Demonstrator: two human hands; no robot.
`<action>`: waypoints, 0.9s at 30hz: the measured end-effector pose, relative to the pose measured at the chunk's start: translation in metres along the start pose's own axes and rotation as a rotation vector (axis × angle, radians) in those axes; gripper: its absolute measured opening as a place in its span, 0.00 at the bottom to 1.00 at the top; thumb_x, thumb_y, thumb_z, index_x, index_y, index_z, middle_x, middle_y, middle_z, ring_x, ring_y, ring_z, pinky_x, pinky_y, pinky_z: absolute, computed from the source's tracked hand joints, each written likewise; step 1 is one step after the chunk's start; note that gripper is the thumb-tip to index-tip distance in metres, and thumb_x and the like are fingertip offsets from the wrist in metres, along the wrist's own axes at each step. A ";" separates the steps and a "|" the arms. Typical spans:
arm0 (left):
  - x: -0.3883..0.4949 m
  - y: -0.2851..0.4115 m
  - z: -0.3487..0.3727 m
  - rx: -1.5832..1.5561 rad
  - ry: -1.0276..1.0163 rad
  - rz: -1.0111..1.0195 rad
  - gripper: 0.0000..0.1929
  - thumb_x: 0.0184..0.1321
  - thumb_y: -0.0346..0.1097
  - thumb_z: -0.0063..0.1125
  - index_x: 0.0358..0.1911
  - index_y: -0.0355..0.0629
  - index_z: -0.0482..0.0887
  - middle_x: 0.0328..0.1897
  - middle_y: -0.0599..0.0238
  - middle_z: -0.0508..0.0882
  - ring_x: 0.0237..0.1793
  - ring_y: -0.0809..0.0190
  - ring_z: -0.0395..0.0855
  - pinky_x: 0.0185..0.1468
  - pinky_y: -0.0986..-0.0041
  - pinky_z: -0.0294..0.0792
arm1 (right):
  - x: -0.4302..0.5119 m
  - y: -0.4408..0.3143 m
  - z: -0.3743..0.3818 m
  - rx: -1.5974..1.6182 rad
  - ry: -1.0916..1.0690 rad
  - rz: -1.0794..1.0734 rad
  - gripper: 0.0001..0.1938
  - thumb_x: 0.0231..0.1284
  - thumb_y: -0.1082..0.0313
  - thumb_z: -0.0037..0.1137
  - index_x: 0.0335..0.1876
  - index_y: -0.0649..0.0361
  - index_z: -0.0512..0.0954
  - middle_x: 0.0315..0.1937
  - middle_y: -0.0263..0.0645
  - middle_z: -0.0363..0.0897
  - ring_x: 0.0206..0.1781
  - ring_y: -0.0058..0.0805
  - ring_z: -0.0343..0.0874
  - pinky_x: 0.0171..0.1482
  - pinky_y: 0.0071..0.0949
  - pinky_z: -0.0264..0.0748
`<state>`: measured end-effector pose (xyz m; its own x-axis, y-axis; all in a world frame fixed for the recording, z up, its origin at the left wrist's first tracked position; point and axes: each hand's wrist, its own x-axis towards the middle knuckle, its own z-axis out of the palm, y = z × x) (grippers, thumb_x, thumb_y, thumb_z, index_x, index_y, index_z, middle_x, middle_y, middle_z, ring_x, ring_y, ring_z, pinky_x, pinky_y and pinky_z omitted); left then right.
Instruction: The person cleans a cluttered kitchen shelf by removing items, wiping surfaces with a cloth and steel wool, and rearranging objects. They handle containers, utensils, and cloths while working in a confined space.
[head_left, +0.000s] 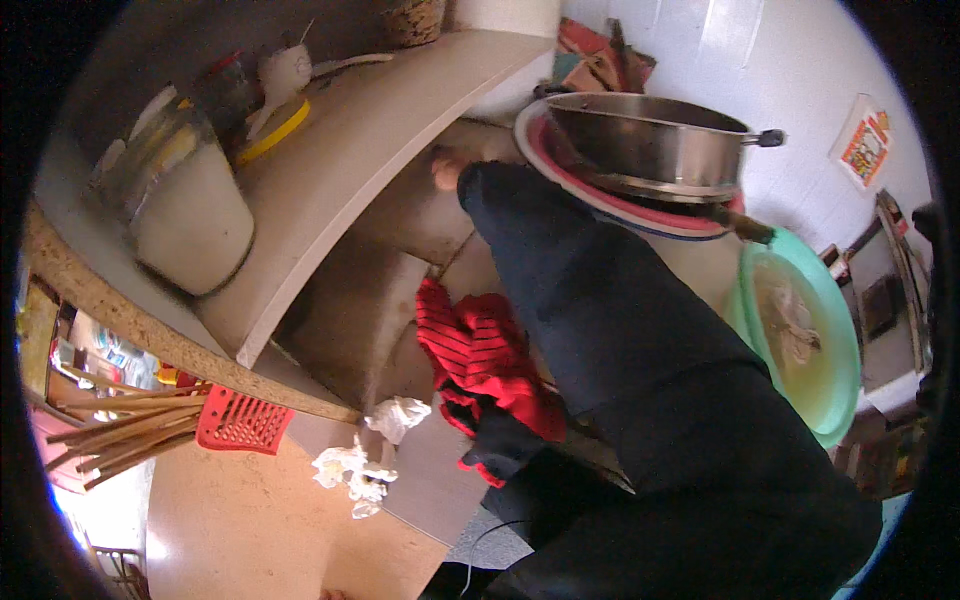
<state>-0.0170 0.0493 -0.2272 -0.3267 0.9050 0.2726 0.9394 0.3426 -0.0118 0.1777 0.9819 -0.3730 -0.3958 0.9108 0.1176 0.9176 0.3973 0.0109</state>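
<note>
My right hand (448, 171) reaches far into the lower compartment of a cabinet, past the end of a dark sleeve. Only a blurred bit of it shows near the back, so what the fingers do is hidden. Below the forearm, a red cloth with black stripes (480, 337) lies bunched on the lower surface. Crumpled white tissues (356, 472) sit at the compartment's front edge. At the bottom rim of the view, a small bit of skin, apparently my left hand (332, 595), shows by the wooden board (300, 517); its grip cannot be made out.
Above the compartment runs a shelf board (360, 165) bearing a glass jar (195, 232) of whitish contents. A steel pot (697, 154) rests in stacked basins (536, 142). A green basin (844, 375) holds cloudy water. Chopsticks (142, 416) stick out of a red plastic basket (247, 424).
</note>
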 end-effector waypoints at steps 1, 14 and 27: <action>0.004 0.003 0.000 -0.016 -0.010 -0.024 0.22 0.72 0.37 0.73 0.66 0.36 0.89 0.67 0.38 0.88 0.66 0.33 0.85 0.68 0.44 0.80 | 0.016 0.004 0.004 -0.126 -0.041 0.034 0.25 0.82 0.56 0.47 0.74 0.57 0.85 0.79 0.55 0.80 0.80 0.61 0.80 0.78 0.64 0.78; 0.027 0.008 0.059 -0.074 -0.025 -0.048 0.22 0.72 0.36 0.72 0.66 0.36 0.89 0.68 0.38 0.87 0.67 0.33 0.85 0.69 0.44 0.80 | -0.002 0.079 -0.049 -0.195 -0.100 0.134 0.25 0.82 0.56 0.46 0.71 0.57 0.88 0.75 0.50 0.85 0.76 0.54 0.85 0.76 0.57 0.81; 0.027 0.022 0.109 -0.093 0.077 -0.052 0.22 0.72 0.37 0.72 0.66 0.36 0.88 0.69 0.39 0.87 0.68 0.34 0.84 0.70 0.44 0.79 | -0.130 0.021 -0.032 -0.871 0.308 -0.657 0.11 0.58 0.62 0.61 0.34 0.56 0.94 0.42 0.46 0.94 0.47 0.50 0.91 0.48 0.55 0.88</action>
<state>-0.0159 0.1085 -0.3250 -0.3696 0.8634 0.3434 0.9281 0.3605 0.0925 0.2496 0.8686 -0.3561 -0.8947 0.4408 0.0723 0.2967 0.4654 0.8339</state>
